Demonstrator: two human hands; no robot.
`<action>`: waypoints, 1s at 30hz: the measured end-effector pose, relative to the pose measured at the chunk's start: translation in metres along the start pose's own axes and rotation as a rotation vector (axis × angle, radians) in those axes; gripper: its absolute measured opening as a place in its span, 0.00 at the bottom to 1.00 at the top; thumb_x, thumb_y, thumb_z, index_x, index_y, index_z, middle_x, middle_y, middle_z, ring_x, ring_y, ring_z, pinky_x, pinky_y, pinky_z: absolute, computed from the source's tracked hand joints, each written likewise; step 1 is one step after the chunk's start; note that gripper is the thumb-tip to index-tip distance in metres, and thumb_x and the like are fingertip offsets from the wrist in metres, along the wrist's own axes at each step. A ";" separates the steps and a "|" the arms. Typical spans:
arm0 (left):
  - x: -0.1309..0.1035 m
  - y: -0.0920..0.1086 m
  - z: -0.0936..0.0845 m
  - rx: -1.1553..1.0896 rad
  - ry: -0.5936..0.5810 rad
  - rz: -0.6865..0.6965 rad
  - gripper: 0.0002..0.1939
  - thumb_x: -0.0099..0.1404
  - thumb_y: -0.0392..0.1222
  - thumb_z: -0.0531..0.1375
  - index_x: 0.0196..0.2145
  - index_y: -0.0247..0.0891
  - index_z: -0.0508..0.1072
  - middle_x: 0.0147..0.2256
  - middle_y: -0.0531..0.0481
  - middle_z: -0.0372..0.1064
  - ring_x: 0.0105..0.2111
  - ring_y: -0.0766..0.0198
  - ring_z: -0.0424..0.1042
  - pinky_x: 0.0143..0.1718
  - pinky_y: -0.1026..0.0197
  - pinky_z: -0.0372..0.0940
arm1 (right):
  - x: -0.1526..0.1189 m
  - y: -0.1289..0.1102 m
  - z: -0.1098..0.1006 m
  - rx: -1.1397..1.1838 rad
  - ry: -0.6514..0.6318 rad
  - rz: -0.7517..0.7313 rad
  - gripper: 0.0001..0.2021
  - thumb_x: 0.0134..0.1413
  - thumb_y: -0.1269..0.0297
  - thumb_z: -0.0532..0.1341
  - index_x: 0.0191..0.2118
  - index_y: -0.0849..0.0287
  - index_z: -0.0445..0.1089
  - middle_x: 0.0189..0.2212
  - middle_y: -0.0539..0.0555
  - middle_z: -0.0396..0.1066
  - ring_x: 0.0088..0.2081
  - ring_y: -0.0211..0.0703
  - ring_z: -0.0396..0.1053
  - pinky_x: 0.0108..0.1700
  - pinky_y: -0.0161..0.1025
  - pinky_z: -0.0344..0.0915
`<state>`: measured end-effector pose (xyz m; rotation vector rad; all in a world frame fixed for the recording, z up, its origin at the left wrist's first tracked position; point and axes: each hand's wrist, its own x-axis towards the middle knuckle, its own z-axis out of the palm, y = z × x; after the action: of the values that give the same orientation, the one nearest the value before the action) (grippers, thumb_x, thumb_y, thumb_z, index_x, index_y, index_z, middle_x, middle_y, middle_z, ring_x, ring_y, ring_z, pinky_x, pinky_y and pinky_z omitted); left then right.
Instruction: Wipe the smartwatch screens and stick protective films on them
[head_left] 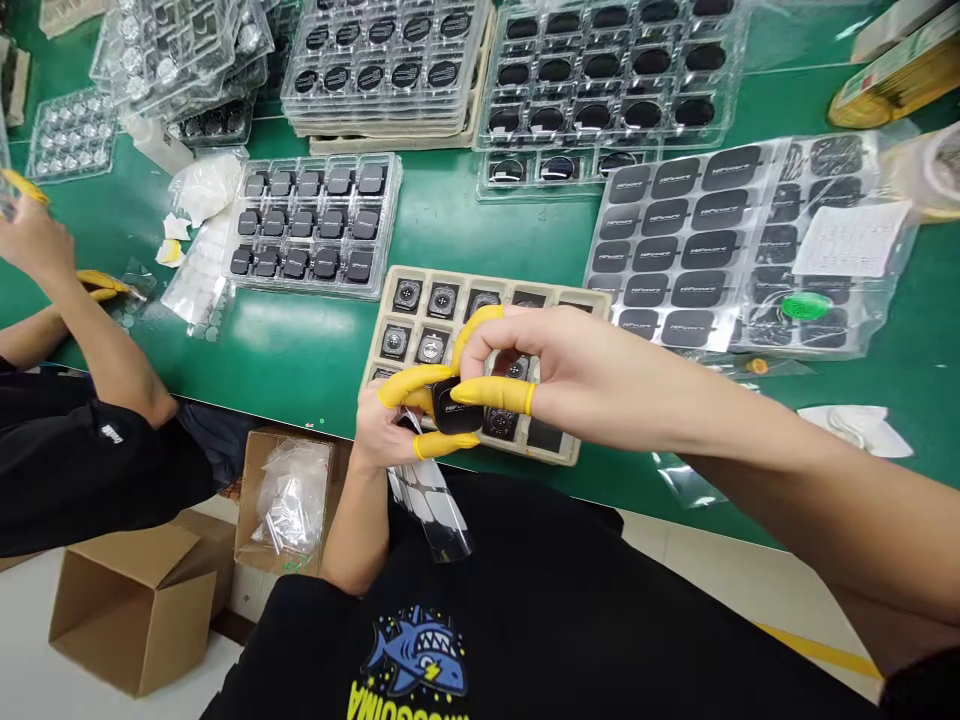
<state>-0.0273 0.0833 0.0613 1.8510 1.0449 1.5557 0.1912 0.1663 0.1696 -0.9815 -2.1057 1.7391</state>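
Note:
My left hand [379, 425], with yellow finger cots, grips a black square smartwatch [455, 417] with pale lettering on its face. A strip of printed film [435, 505] hangs beneath this hand, seemingly caught between its fingers. From the right, my right hand [525, 370] pinches the same watch, its cotted thumb lying across the face and the index finger curled at the upper edge. Both hands are over the near side of a beige tray [589, 375]. Compartments there hold square smartwatches [442, 299], several of them back side up; my hands hide the middle ones.
Beyond the tray lie a clear tray of black square pieces [307, 222], stacked trays of round dark pieces [382, 75] and sheets of printed black labels [667, 235]. At left are a co-worker's hands [34, 240]. Cardboard boxes [135, 610] stand below the table edge.

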 end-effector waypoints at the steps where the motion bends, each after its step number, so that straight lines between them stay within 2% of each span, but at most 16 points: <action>1: 0.000 0.000 0.000 -0.001 -0.002 -0.005 0.37 0.52 0.64 0.83 0.52 0.39 0.85 0.21 0.61 0.71 0.15 0.72 0.65 0.16 0.69 0.66 | 0.000 0.000 0.000 0.000 0.000 0.005 0.06 0.62 0.65 0.71 0.35 0.52 0.74 0.39 0.54 0.79 0.42 0.52 0.74 0.41 0.44 0.66; 8: 0.003 0.004 0.001 -0.037 0.005 0.018 0.36 0.55 0.59 0.83 0.57 0.40 0.84 0.21 0.62 0.71 0.15 0.73 0.65 0.17 0.71 0.66 | 0.000 0.000 -0.001 -0.002 0.002 -0.014 0.05 0.63 0.65 0.69 0.35 0.53 0.75 0.38 0.53 0.78 0.41 0.49 0.74 0.40 0.43 0.66; 12: 0.004 0.005 0.001 -0.035 0.002 0.013 0.37 0.54 0.61 0.83 0.57 0.41 0.85 0.21 0.62 0.72 0.15 0.73 0.65 0.17 0.71 0.66 | 0.000 0.000 -0.001 -0.009 0.001 -0.040 0.05 0.63 0.64 0.69 0.35 0.53 0.75 0.37 0.53 0.78 0.40 0.48 0.73 0.38 0.42 0.66; 18: 0.004 0.004 0.001 0.017 0.010 0.037 0.37 0.58 0.64 0.80 0.58 0.41 0.84 0.21 0.62 0.72 0.15 0.73 0.65 0.17 0.71 0.66 | -0.001 0.000 -0.001 -0.007 0.007 -0.035 0.05 0.61 0.65 0.69 0.34 0.53 0.74 0.38 0.53 0.79 0.41 0.49 0.74 0.39 0.43 0.66; 26: 0.004 0.005 0.000 -0.022 -0.006 0.018 0.38 0.56 0.60 0.83 0.60 0.42 0.83 0.22 0.63 0.72 0.15 0.74 0.65 0.18 0.72 0.66 | -0.001 0.000 0.000 -0.008 0.009 -0.030 0.05 0.61 0.64 0.69 0.34 0.53 0.74 0.37 0.52 0.77 0.40 0.48 0.73 0.39 0.42 0.65; 30: 0.002 0.004 -0.001 -0.008 -0.016 0.008 0.38 0.57 0.62 0.82 0.59 0.41 0.83 0.22 0.62 0.73 0.16 0.73 0.66 0.19 0.72 0.67 | -0.001 0.000 0.000 -0.011 0.010 -0.045 0.05 0.62 0.64 0.69 0.35 0.53 0.74 0.37 0.52 0.78 0.39 0.48 0.72 0.39 0.42 0.64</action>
<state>-0.0269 0.0825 0.0661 1.8615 1.0242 1.5446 0.1916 0.1660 0.1698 -0.9359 -2.1171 1.6998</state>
